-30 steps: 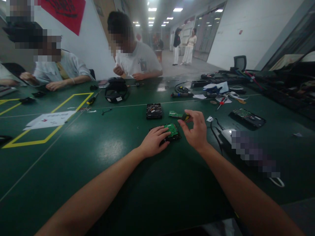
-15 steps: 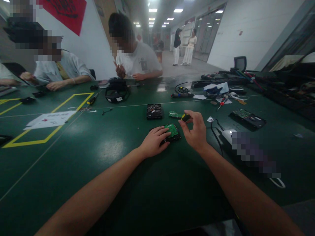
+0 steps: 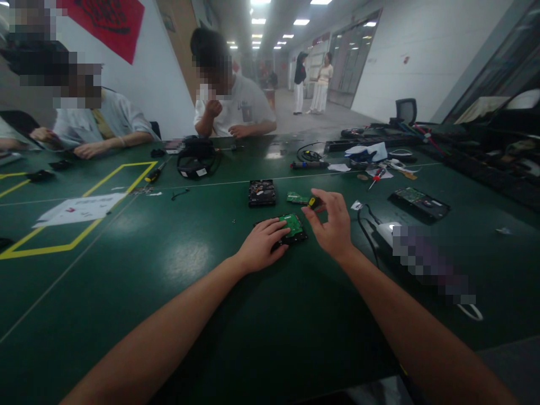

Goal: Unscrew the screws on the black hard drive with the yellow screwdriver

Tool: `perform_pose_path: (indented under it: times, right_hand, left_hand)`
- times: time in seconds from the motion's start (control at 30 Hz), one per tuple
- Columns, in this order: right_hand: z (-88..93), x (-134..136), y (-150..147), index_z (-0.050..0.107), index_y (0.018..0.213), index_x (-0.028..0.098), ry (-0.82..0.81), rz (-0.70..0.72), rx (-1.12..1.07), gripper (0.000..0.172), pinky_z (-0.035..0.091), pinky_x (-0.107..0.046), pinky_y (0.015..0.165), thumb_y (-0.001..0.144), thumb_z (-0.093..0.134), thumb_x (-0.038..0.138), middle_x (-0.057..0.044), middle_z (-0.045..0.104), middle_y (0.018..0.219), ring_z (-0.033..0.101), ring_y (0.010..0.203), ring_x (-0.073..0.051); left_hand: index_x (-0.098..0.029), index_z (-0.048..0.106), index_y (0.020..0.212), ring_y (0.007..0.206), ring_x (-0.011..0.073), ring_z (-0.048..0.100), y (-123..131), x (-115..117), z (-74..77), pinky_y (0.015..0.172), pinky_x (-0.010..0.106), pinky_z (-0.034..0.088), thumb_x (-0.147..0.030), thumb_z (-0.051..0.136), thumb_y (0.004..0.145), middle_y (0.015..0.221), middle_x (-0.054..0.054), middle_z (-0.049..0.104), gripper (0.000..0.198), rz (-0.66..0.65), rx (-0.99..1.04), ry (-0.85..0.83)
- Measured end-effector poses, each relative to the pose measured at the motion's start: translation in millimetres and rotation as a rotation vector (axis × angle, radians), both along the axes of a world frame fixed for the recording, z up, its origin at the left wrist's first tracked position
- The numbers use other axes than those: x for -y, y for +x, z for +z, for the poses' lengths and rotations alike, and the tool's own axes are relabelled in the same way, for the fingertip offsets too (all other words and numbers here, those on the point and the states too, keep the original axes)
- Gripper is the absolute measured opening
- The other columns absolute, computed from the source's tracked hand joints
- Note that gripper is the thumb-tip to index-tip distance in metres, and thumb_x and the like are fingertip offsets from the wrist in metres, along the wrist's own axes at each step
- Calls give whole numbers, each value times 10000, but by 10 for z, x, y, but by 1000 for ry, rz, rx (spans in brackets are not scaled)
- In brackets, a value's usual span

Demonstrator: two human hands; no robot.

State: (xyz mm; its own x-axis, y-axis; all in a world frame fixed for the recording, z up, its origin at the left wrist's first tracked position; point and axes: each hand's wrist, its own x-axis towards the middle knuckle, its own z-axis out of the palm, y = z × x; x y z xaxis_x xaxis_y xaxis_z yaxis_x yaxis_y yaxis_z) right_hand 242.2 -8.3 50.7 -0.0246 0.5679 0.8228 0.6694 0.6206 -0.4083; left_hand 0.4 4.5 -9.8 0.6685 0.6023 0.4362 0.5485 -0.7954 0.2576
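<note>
Under my left hand (image 3: pixel 264 243) is a hard drive (image 3: pixel 298 230) with a green circuit board facing up. My fingers lie across its top and left part, and the thumb is along the near edge, holding it against the table. At the drive's right side, my right hand (image 3: pixel 333 222) pinches the yellow-and-black handle of a screwdriver (image 3: pixel 313 202) between thumb and fingers. The screwdriver's tip is too small to make out. Just behind the handle lies a loose green circuit board (image 3: pixel 297 197). Another hard drive (image 3: pixel 261 193) sits farther back, to the left.
On the right are a third hard drive (image 3: pixel 418 203), a pixelated long object (image 3: pixel 430 256) with a black cable, and a red screwdriver (image 3: pixel 377 176). A yellow-black screwdriver (image 3: pixel 154 173) and a paper sheet (image 3: pixel 80 209) lie left. Two people sit across the green table (image 3: pixel 202 292).
The view has shifted slightly. The screwdriver handle has turned a little in my right hand, while my left hand keeps its place on the drive. A person opposite has moved a raised hand.
</note>
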Motion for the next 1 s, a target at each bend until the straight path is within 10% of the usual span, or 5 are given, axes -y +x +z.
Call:
perform_pose_path:
  times: [1.0]
  right_hand:
    - [4, 2, 9, 610, 1358, 298, 67, -13, -5, 390, 640, -447, 807, 979, 698, 258, -95, 665, 1190, 669, 1041, -260]
  left_hand:
    - [-239, 606, 1460, 1487, 348, 491, 12, 10, 17, 1202, 611, 447, -355, 656, 1000, 1535, 123, 598, 477, 2, -2, 2]
